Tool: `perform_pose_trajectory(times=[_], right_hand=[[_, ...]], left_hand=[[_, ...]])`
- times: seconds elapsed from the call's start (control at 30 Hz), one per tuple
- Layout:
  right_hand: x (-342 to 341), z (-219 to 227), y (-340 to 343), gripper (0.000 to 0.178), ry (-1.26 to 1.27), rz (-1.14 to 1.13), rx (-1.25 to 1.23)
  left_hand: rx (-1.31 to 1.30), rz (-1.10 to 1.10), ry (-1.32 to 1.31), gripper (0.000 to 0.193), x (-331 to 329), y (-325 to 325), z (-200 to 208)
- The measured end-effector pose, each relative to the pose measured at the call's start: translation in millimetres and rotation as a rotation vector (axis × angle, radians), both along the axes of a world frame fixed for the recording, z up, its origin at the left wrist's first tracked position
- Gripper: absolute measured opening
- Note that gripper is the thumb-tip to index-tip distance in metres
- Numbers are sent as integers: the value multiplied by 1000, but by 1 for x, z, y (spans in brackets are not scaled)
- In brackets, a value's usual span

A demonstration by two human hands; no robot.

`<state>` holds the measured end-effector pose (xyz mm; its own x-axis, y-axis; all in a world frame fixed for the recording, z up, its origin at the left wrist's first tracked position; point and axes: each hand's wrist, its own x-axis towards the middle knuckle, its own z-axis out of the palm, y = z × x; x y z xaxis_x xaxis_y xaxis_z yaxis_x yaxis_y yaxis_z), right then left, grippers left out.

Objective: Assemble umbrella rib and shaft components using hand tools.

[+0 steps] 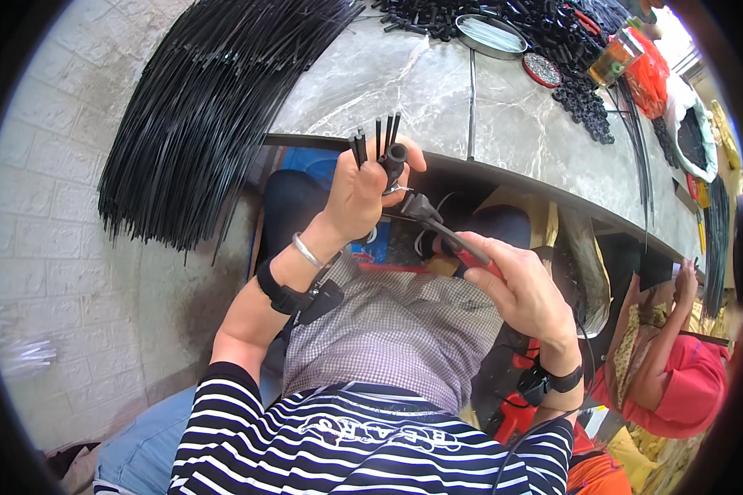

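Note:
My left hand (355, 194) is closed around several thin black rods (389, 129), whose ends stick up between the fingers, and a black tube-shaped fitting (396, 157) with a round open end. A small shiny metal bit (399, 189) shows just below the fitting. My right hand (527, 289) grips pliers (423, 209) with red handles and a dark head. The head of the pliers points at the fitting, close beside the metal bit; whether they touch I cannot tell. Both hands are over my lap, in front of the table's near edge.
A large bundle of black rods (215, 107) hangs over the grey marbled table (371, 82) at left. Farther back lie a round tray (491, 37), a red-rimmed dish (541, 70) of small metal parts and piled black fittings (582, 107). A co-worker in red (677, 388) sits at right.

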<state>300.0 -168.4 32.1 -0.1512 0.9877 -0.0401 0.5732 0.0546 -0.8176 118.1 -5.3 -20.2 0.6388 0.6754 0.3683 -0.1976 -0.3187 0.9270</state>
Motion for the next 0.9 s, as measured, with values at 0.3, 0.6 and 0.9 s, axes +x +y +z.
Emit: perform_pose_trajectory(times=[0.3, 0.6, 0.9], right_hand=[[-7, 6, -3, 42, -43, -1, 36], [-10, 1, -6, 43, -9, 14, 88], [-10, 5, -5, 40, -98, 12, 40]], left_hand=[[21, -4, 10, 100, -6, -5, 12], [-35, -31, 45, 108, -11, -10, 13], [-118, -44, 26, 107, -13, -10, 7]])
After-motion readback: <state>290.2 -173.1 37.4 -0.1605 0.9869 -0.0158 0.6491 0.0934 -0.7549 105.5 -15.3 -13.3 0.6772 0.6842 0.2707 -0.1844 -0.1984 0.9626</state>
